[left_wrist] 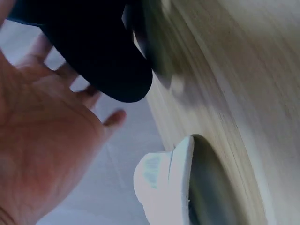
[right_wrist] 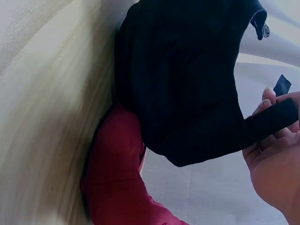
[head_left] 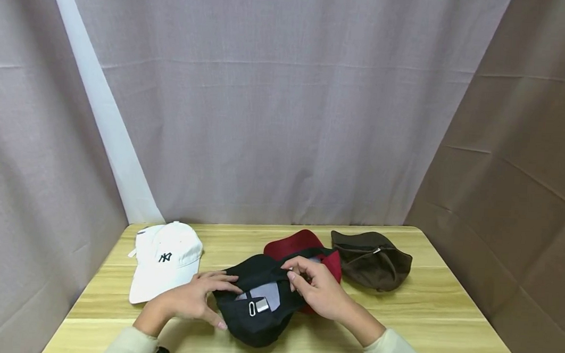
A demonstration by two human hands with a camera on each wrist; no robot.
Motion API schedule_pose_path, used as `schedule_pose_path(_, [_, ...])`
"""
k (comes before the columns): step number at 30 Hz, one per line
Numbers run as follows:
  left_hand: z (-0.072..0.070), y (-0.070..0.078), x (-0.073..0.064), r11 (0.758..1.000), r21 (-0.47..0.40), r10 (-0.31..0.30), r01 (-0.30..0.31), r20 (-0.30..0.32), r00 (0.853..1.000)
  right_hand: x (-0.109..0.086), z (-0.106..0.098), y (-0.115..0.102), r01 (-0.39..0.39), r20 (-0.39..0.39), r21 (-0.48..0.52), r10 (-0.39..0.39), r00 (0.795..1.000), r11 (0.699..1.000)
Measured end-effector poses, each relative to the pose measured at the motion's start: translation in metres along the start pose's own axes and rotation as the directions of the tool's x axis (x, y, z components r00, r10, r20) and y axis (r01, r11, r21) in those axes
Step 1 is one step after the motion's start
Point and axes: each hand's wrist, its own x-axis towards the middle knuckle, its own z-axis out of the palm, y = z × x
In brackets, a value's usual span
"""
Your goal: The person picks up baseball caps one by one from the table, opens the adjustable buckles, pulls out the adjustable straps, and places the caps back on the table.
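A black cap [head_left: 255, 329] lies tilted at the front middle of the table, its back opening and metal buckle [head_left: 262, 304] facing up. My right hand [head_left: 322, 290] pinches the cap's back strap [right_wrist: 272, 119] between thumb and fingers. Along the cap's left edge rests my left hand [head_left: 192, 297], fingers extended and thumb spread apart from them. In the left wrist view, the left hand [left_wrist: 51, 122] is beside the dark cap [left_wrist: 103, 56], some fingertips hidden behind it. Partly under the black cap sits a red cap [head_left: 293, 243].
A white cap [head_left: 170, 256] with a dark logo stands at the left, with another pale item [head_left: 144, 238] behind it. At the right lies a dark brown cap [head_left: 378, 267], upturned. The wooden table [head_left: 447, 324] meets grey curtains [head_left: 285, 118] at its back and sides.
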Motion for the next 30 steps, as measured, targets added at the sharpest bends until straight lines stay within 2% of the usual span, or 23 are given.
schedule_pose_path(3, [0.002,0.0,0.001,0.997,0.076,-0.026,0.025,0.01,1.0,0.0,0.001,0.001,-0.003,0.0,0.005,0.003,1.0,1.0])
schedule_pose_path(7, [0.001,0.0,0.006,0.983,0.18,0.035,-0.028,-0.038,0.999,0.0,0.002,0.003,-0.002,0.003,0.003,0.002,1.0,1.0])
schedule_pose_path(11, [0.0,-0.002,0.009,0.978,0.196,0.084,-0.066,-0.082,0.993,0.001,0.001,0.003,-0.005,0.001,-0.009,0.005,1.0,1.0])
schedule_pose_path(16, [0.001,-0.006,0.01,0.989,0.124,0.098,-0.082,-0.129,0.987,0.0,0.001,0.005,-0.017,-0.013,-0.017,0.017,1.0,1.0])
schedule_pose_path(20, [0.0,-0.008,0.011,0.993,0.049,0.115,-0.107,-0.208,0.971,0.0,0.001,0.008,-0.026,-0.044,-0.021,0.025,0.999,0.999])
schedule_pose_path(23, [-0.001,-0.007,0.011,0.995,-0.004,0.097,-0.102,-0.269,0.958,-0.002,0.0,0.01,-0.041,-0.09,-0.015,0.039,0.995,0.999])
schedule_pose_path(27, [-0.003,-0.006,0.009,0.991,-0.111,0.038,-0.078,-0.327,0.944,-0.003,-0.003,0.01,-0.043,-0.175,-0.012,0.04,0.984,0.999])
schedule_pose_path(30, [-0.002,-0.006,0.009,0.977,-0.199,-0.008,-0.073,-0.377,0.926,-0.003,-0.006,0.011,-0.01,-0.246,-0.033,0.001,0.969,0.999])
